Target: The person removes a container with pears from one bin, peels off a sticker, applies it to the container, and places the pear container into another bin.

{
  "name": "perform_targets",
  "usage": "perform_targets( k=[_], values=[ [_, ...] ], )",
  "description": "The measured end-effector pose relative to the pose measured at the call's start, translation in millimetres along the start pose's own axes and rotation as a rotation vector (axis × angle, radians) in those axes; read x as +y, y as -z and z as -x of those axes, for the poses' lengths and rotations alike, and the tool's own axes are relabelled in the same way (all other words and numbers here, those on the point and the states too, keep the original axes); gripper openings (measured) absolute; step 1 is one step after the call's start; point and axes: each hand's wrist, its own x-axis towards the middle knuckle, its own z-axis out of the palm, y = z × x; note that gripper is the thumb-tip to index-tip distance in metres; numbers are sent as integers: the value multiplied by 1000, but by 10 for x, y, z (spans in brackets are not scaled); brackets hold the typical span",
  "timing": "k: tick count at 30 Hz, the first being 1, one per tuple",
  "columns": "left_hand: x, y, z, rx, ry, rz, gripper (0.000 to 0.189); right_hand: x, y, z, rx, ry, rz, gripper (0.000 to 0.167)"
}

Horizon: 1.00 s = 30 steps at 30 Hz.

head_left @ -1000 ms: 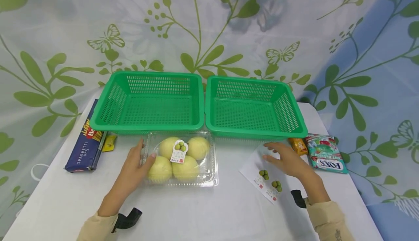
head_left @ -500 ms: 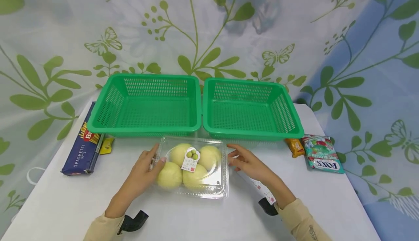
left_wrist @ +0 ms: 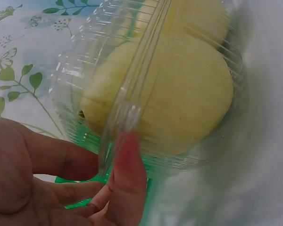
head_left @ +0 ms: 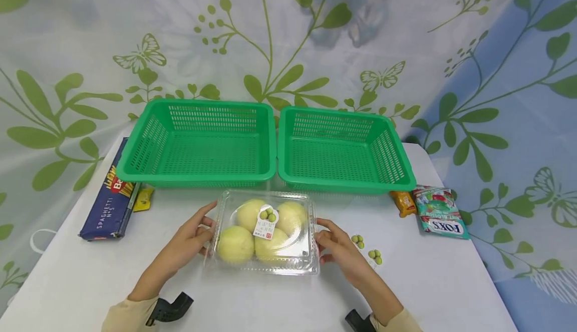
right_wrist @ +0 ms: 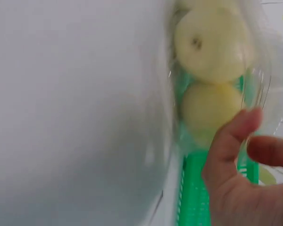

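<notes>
With both hands, left and right, pinching the clamshell by its thin rims, it could flex and slip.

Two green baskets stand just behind the clear fruit box, blocking that side. Bare table lies open before the box.

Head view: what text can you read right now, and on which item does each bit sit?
"SPAGHETTI N°5": on the blue pasta box, with a partial "Ba" logo above it.
"FOX'S": on the candy bag, upside down to the camera.
Tag on the clear fruit box: print too small to read.
White sheet, orange packet, yellow packet: nothing legible.
</notes>
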Motion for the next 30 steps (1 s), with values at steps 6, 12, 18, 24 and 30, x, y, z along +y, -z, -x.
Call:
perform_targets(
  k=[6, 12, 18, 24, 30],
  values=[
    [-34, 6, 2, -32, -6, 30, 62, 40, -124, 26, 78, -52, -227, 56],
    [-47, 14, -19, -17, 3, 34, 61, 43, -179, 23, 127, -56, -309, 51],
    [-25, 31, -9, -8, -1, 61, 58, -25, -185, 47, 137, -46, -327, 52],
    [-6, 30, 18, -20, -14, 82, 58, -114, -189, 81, 199, -21, -345, 47],
    [48, 100, 94, -51, -82, 145, 58, -181, -139, 182, 193, -1, -287, 46]
  ],
)
